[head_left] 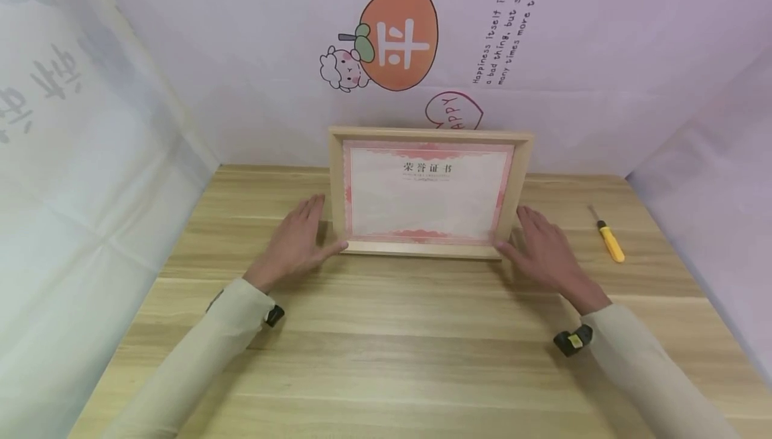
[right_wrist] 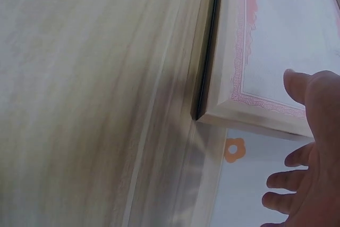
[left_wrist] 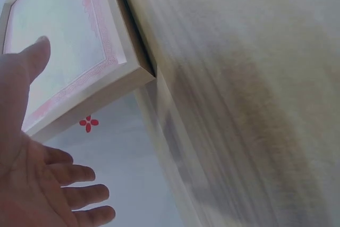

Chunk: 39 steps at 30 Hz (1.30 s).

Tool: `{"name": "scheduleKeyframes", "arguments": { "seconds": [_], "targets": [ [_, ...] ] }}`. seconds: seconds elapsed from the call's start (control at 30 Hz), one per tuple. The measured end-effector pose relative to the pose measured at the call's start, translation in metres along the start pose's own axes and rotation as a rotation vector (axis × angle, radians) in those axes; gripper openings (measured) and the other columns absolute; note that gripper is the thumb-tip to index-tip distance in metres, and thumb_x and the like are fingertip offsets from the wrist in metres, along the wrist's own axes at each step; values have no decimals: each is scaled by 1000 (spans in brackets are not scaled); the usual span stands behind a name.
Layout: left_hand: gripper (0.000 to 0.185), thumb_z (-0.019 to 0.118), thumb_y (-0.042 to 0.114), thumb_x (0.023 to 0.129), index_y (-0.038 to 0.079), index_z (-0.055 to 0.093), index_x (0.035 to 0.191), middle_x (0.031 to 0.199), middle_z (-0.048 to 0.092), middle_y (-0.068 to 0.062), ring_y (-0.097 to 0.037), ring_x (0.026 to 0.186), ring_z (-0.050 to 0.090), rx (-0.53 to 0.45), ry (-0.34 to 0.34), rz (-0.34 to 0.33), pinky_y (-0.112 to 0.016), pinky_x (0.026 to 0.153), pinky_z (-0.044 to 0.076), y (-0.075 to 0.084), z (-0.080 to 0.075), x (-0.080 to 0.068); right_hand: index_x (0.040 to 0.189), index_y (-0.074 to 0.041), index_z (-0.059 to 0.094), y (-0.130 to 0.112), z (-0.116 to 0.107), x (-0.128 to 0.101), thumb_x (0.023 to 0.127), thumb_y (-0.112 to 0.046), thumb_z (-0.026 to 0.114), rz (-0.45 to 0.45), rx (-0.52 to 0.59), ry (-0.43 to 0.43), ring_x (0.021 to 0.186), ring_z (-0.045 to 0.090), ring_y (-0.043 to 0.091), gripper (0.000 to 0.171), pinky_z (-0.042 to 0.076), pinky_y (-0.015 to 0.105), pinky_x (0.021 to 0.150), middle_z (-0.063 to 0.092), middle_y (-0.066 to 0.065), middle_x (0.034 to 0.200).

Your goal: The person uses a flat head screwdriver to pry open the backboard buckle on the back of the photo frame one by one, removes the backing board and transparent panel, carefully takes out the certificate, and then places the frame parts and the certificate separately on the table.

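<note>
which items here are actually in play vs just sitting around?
In play:
framed certificate, standing on the table
left hand and right hand, open at its lower corners

Lying about:
yellow-handled screwdriver, to the right

Bright even light; wrist views blurred.

The right hand (right_wrist: 313, 152) — fingers loosely spread, thumb up — hovers just beside the lower corner of a pale wooden frame (right_wrist: 220, 91) holding a pink-bordered certificate (right_wrist: 287, 41), which stands on the wood-grain table (right_wrist: 90, 99).
</note>
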State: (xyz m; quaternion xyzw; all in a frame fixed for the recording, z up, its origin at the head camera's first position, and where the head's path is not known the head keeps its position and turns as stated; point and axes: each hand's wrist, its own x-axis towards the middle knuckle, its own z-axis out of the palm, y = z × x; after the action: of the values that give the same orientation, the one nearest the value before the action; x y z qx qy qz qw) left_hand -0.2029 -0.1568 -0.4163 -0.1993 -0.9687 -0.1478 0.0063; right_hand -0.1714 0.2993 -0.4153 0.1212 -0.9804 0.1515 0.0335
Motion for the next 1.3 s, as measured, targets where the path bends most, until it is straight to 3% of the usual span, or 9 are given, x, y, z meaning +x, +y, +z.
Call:
{"name": "scheduleKeyframes", "arguments": {
  "seconds": [0.2, 0.37, 0.63, 0.87, 1.17, 1.3],
  "targets": [
    [100, 60, 60, 89, -1, 16, 155, 157, 31, -25, -41, 142, 36, -110, 37, -48, -55, 116, 36, 2, -3, 9, 154, 5, 17, -1, -3, 10, 98, -46, 52, 56, 123, 3, 139, 29, 54, 83, 28, 70, 112, 29, 35, 153],
    [95, 59, 55, 92, -2, 16, 155, 156, 32, -26, -42, 140, 39, -155, 33, -65, -56, 114, 38, 4, -7, 16, 153, 7, 17, -1, -5, 17, 99, -51, 49, 122, 167, -13, 138, 30, 55, 86, 29, 71, 110, 30, 36, 152],
    [84, 57, 49, 96, 2, 19, 154, 148, 45, -22, -38, 131, 51, -338, 27, -113, -52, 107, 48, 9, -15, 33, 149, 7, 29, 0, -7, 29, 98, -48, 53, 124, 239, 53, 129, 45, 51, 78, 44, 66, 101, 45, 35, 142],
    [67, 57, 38, 98, 0, 32, 148, 131, 58, -21, -35, 117, 60, -460, 15, -119, -46, 95, 56, 9, -15, 45, 145, 7, 34, -4, -11, 36, 98, -44, 55, 146, 303, 84, 118, 55, 48, 73, 54, 59, 93, 52, 34, 134],
    [43, 60, 27, 98, -3, 48, 127, 107, 64, -19, -31, 99, 64, -456, 74, -121, -41, 81, 60, 11, -12, 48, 121, 9, 52, -4, -11, 38, 98, -32, 60, 102, 246, 138, 97, 65, 40, 47, 56, 51, 76, 66, 29, 106],
    [42, 62, 24, 97, -4, 50, 125, 107, 64, -20, -32, 98, 66, -459, 113, -127, -41, 79, 61, 13, -11, 45, 120, 10, 51, -6, -11, 37, 98, -29, 60, 111, 253, 138, 98, 65, 41, 46, 56, 52, 77, 65, 30, 107]
  ]
}}
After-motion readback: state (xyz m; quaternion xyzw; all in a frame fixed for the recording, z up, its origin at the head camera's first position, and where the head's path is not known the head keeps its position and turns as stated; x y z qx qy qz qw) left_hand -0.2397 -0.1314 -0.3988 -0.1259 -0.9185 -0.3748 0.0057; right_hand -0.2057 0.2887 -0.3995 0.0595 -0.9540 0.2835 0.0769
